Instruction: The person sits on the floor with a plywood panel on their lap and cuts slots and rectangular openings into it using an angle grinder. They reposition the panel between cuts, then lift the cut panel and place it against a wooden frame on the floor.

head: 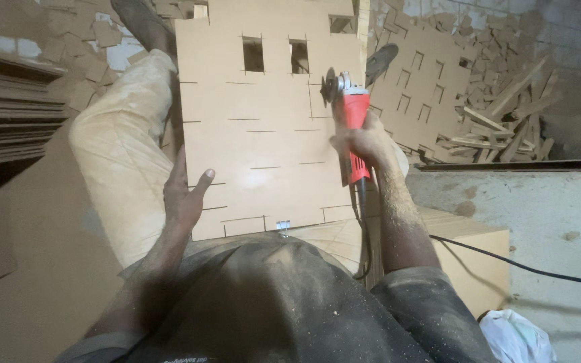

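The red angle grinder (350,117) is gripped in the closed right hand (364,141) over the fibreboard panel (263,144), steadied by the open-fingered left hand (184,195); two windows are cut out, many marked slots remain uncut.

Person wearing dusty work clothes

A dark grey short-sleeved shirt (284,302) is filling the lower middle of the frame; pale sawdust-covered trousers (119,148) and a dark shoe (139,23) are showing upper left.
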The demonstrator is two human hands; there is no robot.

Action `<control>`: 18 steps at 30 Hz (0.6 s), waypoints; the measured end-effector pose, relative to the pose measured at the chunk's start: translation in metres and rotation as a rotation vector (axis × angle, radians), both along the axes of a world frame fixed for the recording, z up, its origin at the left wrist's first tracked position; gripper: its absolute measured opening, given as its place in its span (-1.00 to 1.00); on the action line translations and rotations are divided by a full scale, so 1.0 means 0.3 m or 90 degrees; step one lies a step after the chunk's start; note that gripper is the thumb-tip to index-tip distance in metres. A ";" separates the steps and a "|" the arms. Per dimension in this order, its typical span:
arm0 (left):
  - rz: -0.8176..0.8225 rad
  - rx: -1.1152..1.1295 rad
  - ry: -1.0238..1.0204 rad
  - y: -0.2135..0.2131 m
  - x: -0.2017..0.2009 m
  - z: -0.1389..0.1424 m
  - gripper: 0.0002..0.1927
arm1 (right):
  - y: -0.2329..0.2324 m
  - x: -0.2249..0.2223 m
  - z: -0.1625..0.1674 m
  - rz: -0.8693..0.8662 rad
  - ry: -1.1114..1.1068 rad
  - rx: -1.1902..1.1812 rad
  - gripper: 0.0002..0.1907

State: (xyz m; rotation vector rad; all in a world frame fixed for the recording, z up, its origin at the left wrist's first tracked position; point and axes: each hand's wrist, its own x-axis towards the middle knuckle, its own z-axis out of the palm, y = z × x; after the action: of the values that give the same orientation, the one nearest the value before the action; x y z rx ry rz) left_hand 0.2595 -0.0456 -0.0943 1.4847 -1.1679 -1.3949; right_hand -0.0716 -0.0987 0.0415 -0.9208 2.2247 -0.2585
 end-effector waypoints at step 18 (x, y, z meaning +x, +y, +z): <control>0.002 0.008 -0.008 -0.008 0.003 0.001 -0.27 | 0.050 0.088 0.152 0.099 0.144 0.108 -0.32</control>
State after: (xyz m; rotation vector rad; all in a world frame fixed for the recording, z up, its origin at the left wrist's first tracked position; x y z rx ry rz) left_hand 0.2603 -0.0480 -0.0940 1.5060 -1.1650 -1.3951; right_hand -0.0452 -0.0837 0.0871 -1.0652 2.3210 0.1104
